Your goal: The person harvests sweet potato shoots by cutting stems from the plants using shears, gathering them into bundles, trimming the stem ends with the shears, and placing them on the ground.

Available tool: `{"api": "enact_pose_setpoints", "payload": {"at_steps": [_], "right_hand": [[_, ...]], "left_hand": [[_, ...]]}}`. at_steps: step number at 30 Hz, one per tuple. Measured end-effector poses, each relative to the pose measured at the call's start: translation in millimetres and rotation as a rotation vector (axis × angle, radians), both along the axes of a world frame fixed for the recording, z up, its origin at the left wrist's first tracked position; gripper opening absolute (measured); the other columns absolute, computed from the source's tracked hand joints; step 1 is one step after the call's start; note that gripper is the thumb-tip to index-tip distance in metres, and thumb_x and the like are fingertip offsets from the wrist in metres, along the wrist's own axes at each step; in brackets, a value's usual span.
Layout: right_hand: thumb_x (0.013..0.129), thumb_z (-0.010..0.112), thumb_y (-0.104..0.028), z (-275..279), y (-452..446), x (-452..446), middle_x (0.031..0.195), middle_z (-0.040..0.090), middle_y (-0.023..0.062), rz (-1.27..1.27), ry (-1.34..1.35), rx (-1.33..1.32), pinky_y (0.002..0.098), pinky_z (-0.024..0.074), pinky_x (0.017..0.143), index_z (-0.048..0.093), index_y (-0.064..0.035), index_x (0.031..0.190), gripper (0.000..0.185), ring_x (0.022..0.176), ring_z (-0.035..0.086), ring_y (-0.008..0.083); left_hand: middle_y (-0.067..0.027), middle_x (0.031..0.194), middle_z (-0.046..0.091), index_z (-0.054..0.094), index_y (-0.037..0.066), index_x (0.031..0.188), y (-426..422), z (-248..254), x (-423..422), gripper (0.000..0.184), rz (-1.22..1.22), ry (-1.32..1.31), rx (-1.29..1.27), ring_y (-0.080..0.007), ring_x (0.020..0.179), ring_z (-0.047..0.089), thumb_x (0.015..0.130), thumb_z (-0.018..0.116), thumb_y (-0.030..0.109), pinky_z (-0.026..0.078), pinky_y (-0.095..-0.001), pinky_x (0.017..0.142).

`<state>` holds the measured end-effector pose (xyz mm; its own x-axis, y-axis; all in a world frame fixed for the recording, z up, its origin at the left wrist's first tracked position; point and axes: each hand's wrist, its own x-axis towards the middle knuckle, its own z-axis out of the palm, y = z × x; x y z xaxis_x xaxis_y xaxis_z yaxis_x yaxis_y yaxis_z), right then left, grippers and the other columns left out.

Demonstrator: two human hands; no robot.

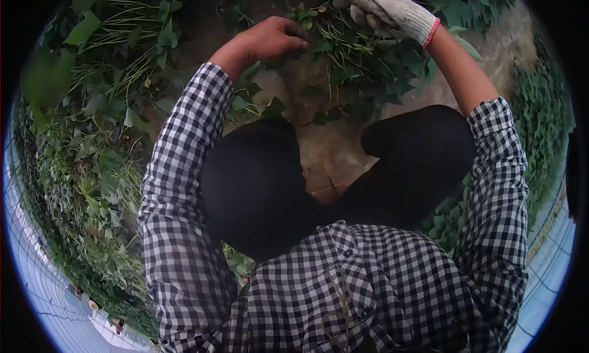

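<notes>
My left hand is bare and hangs above the soil with its fingers curled together; whatever is in them, if anything, is hidden. Just to its right lies a heap of cut-looking leafy green vines with pale stems. My right hand wears a whitish knitted glove with a red cuff edge. Its fingers are bent inward over the far side of that heap, and I cannot make out what they hold. Small leafy sprigs stick up between the two hands.
Bare brown soil shows between my bent knees. Long-stemmed vines spread at the left, and dense foliage grows along the right. Small distant figures appear at the lower left edge.
</notes>
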<state>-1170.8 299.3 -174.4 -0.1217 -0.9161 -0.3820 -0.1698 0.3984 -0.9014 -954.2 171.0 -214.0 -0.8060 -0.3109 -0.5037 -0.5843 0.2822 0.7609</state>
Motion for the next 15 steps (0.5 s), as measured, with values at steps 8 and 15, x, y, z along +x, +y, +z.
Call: {"api": "enact_pose_setpoints", "payload": {"at_steps": [8, 15], "right_hand": [[0.095, 0.047, -0.043, -44, -50, 19, 0.074, 0.059, -0.0007, 0.144, -0.424, 0.179, 0.0164, 0.0419, 0.045, 0.056, -0.0021, 0.117, 0.047, 0.048, 0.05, 0.0013], [0.093, 0.044, -0.054, -95, -9, -12, 0.064, 0.059, 0.0046, 0.243, -0.009, 0.141, 0.022, 0.0427, 0.046, 0.061, 0.0004, 0.11, 0.059, 0.046, 0.053, 0.0095]], "left_hand": [[-0.0187, 0.104, 0.065, 0.065, 0.007, 0.108, -49, -95, -34, 0.032, -0.34, 0.042, -0.489, -0.0347, 0.099, 0.062, 0.077, 0.056, 0.011, 0.05, -0.0418, 0.084], [-0.0177, 0.104, 0.066, 0.066, 0.01, 0.107, -87, -105, 14, 0.031, -0.182, 0.079, -0.494, -0.0349, 0.1, 0.061, 0.078, 0.057, 0.013, 0.05, -0.0407, 0.085]]}}
